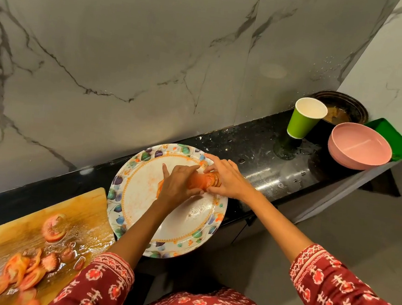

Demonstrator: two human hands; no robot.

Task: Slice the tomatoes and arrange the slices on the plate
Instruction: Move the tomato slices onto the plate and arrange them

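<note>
Tomato slices (202, 181) between hands, plate (137, 210) overhanging counter edge (298, 197)

Both hands meet over the far part of the plate (180, 228), the left hand (178, 185) just left of the right hand (226, 181), a stack of tomato slices (202, 180) between them and touching both; the plate lies on the counter (259, 144), under and nearer than the hands; the cutting board (23, 211) lies left of and nearer than the left hand, its edge beside the plate's rim; loose tomato pieces (26, 270) lie on the board; the wall (131, 55) stands behind the hands; far right of the right hand, on the counter, stands the cup (304, 119), the bowl (358, 147) right of it, the tray (394, 138) behind the bowl, the round dish (344, 106) behind the cup.
</note>
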